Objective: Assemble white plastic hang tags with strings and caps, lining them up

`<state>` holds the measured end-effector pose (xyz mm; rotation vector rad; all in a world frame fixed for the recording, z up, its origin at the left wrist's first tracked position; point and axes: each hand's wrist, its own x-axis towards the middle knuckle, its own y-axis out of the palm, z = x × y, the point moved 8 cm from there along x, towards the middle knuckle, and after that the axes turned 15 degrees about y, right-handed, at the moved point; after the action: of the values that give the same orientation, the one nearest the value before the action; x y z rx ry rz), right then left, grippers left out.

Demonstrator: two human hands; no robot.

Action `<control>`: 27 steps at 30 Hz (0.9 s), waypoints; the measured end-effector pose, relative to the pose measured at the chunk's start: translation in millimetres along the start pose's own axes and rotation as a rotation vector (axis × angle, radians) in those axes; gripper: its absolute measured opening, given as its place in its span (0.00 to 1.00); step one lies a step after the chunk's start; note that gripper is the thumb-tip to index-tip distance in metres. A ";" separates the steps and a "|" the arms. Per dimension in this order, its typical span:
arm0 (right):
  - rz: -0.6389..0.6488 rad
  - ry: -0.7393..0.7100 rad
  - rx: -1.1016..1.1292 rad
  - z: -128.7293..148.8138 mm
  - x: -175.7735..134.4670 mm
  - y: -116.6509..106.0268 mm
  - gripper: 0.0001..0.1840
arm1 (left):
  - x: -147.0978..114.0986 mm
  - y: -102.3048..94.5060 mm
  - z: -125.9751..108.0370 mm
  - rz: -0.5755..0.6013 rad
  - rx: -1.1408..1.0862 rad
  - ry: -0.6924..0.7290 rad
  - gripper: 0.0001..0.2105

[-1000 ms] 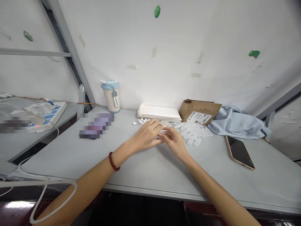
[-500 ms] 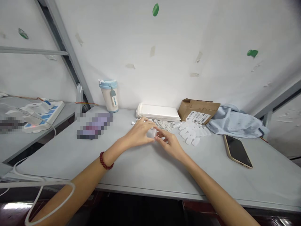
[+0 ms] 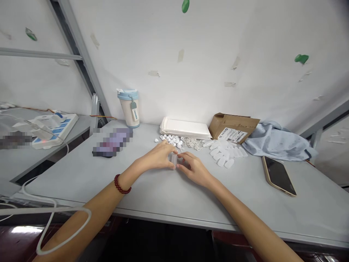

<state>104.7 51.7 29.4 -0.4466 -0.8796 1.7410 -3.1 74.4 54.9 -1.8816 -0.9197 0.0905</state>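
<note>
My left hand (image 3: 159,156) grips a small clear plastic box (image 3: 173,159) between thumb and fingers, a little above the table. At the box's right edge, the thumb and forefinger of my right hand (image 3: 195,168) are bent around it from the other side. The box is see-through, and I cannot make out anything inside it. Just behind the hands lies a heap of small white caps (image 3: 172,140). Beside that is a pile of thin white loops (image 3: 191,143). Several translucent white oval pieces (image 3: 225,153) are spread to the right.
At the back stand a stack of white flat packs (image 3: 185,127), an opened cardboard box (image 3: 233,127) and a tumbler (image 3: 129,109). A blue cloth (image 3: 278,142) and a phone (image 3: 278,176) lie right. A white cable (image 3: 65,211) loops near my left forearm.
Both hands have come slightly lower and to the left with the clear box, so more of the white caps shows behind them. The view has shifted a little.
</note>
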 end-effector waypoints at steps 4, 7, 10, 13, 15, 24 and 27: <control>0.011 -0.047 -0.023 6.6 -2.6 2.4 0.17 | -2.2 -0.5 4.9 0.020 0.027 -0.030 0.19; 0.024 -0.073 -0.025 7.7 -3.5 5.4 0.18 | -4.3 -0.5 8.2 0.048 0.042 -0.054 0.20; 0.037 -0.092 -0.027 7.8 -4.1 8.1 0.21 | -6.2 -1.5 10.8 0.069 0.040 -0.078 0.20; 0.054 -0.110 -0.042 8.9 -4.8 10.4 0.23 | -7.4 -1.6 11.9 0.109 0.061 -0.093 0.21; 0.058 -0.125 -0.057 10.1 -5.3 11.3 0.23 | -8.3 0.6 12.3 0.160 0.072 -0.102 0.22; 0.054 -0.142 -0.087 11.2 -6.9 11.0 0.22 | -11.3 3.1 16.7 0.222 0.103 -0.119 0.23; 0.061 -0.145 -0.094 11.7 -6.8 11.1 0.22 | -11.3 3.7 16.0 0.224 0.103 -0.117 0.24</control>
<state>92.0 39.8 27.9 -0.4167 -1.0644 1.8102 -16.0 78.5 40.3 -1.8927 -0.7633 0.3797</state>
